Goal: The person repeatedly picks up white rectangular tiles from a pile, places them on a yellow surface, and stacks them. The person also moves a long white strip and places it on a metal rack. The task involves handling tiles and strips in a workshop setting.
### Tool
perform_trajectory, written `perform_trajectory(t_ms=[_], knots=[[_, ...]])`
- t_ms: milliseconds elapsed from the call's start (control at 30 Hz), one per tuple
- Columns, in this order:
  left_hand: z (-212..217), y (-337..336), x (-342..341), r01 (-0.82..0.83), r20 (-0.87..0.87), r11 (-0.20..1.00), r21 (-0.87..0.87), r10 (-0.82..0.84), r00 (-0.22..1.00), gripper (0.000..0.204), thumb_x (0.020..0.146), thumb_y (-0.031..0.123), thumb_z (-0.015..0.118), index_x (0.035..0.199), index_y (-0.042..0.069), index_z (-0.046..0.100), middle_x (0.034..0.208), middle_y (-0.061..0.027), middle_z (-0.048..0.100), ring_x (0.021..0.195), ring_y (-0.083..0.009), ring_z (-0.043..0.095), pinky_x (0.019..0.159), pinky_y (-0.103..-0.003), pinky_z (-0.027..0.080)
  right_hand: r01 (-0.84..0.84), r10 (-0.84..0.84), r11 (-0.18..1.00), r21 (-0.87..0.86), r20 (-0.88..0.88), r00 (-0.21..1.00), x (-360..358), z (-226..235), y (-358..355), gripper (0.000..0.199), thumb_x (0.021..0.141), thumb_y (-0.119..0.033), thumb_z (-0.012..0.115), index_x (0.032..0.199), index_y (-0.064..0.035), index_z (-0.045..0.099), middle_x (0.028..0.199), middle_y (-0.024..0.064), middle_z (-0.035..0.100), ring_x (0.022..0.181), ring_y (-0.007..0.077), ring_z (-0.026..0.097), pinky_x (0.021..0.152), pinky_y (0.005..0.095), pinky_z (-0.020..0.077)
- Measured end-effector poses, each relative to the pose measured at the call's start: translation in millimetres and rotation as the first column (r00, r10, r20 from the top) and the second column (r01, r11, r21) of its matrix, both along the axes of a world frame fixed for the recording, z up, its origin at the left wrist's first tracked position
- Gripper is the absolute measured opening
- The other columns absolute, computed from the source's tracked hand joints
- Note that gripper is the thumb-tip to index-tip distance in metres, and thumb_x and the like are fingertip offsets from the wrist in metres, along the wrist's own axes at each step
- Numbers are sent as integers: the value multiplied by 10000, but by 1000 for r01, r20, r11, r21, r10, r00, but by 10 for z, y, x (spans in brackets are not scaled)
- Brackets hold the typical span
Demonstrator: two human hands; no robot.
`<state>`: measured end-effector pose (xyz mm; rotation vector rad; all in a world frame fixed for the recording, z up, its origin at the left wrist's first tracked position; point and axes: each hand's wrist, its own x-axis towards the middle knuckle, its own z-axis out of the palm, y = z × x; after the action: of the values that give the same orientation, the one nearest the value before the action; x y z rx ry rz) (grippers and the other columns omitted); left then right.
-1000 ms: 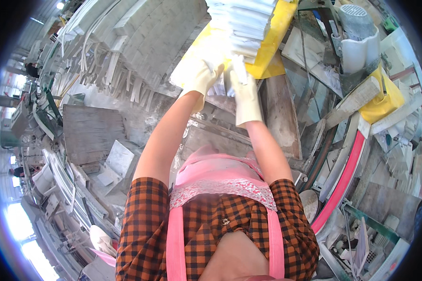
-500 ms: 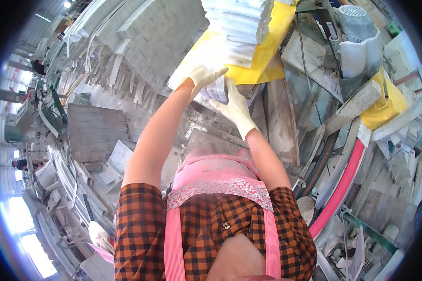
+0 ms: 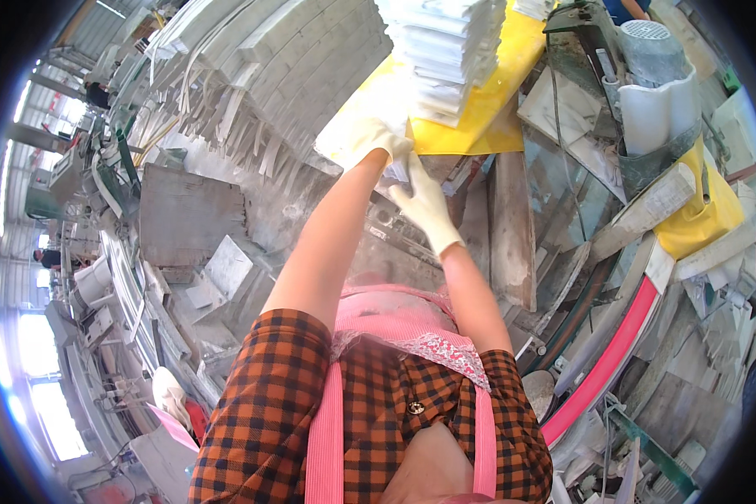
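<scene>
Gloved hands at the white stack

My left hand (image 3: 368, 139) and right hand (image 3: 424, 202) close together on a small pale piece (image 3: 399, 170), just below the ragged stack of white sheets (image 3: 449, 50) on the smooth yellow board (image 3: 487, 109).

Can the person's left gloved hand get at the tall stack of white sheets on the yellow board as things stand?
Probably yes: the left hand sits just below the stack of white sheets on the yellow board, with nothing visible between them.

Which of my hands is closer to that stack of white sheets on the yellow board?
Left. The left hand reaches just below the stack of white sheets, near its lower left edge. The right hand is lower, farther from the stack, on the yellow board side.
</scene>
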<state>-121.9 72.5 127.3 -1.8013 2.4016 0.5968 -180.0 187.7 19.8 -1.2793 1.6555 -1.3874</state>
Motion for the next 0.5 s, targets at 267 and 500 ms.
perform_trajectory(t_ms=[267,500], knots=[[-141,27,144,-11,-30,982,-188,6,1000,544,691,504,801,989,51,764,967,-152,755,891,-303,734,769,-410,579,-141,175,965,-220,145,974,-628,202,-725,410,1000,-234,618,1362,-42,628,1392,107,612,1342,192,509,1094,313,420],[-203,9,101,8,-5,994,-108,-9,1000,595,697,516,793,1049,39,749,1018,-173,745,933,-313,726,797,-405,574,-379,334,923,60,360,871,-562,332,-1228,404,934,-280,690,1270,-58,664,1252,81,648,1132,171,599,938,332,496]])
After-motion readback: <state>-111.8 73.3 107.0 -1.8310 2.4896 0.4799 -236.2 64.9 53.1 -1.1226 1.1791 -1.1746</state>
